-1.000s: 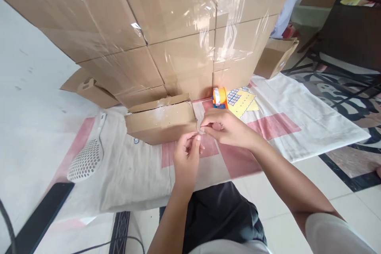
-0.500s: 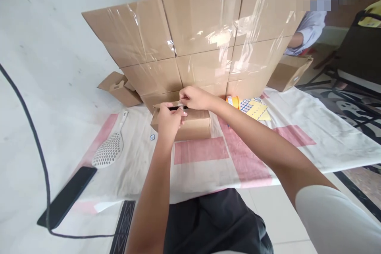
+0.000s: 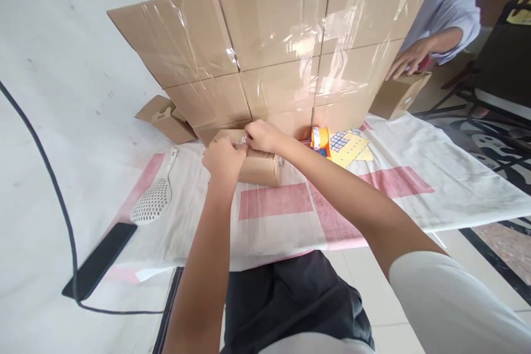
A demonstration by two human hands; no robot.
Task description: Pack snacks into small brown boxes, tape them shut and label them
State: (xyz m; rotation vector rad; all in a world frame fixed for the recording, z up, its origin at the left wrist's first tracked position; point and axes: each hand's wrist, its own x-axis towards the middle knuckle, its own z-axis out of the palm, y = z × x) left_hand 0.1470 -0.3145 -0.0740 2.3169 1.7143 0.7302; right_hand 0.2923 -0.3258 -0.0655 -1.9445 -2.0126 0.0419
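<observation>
A small cardboard box lies on a white and pink cloth before me. My left hand and my right hand meet on top of the box, pinching a short strip of clear tape against its closed flap. An orange tape dispenser stands just right of the box, next to a yellow sheet of stickers.
A wall of stacked taped cartons rises right behind the box. A white perforated scoop and a black phone with its cable lie at left. Another person's hand rests on a carton at back right.
My hands rose from above the cloth to the box top with the tape strip. The box's flap gap has been pressed shut. The other person's hand came into view at right.
</observation>
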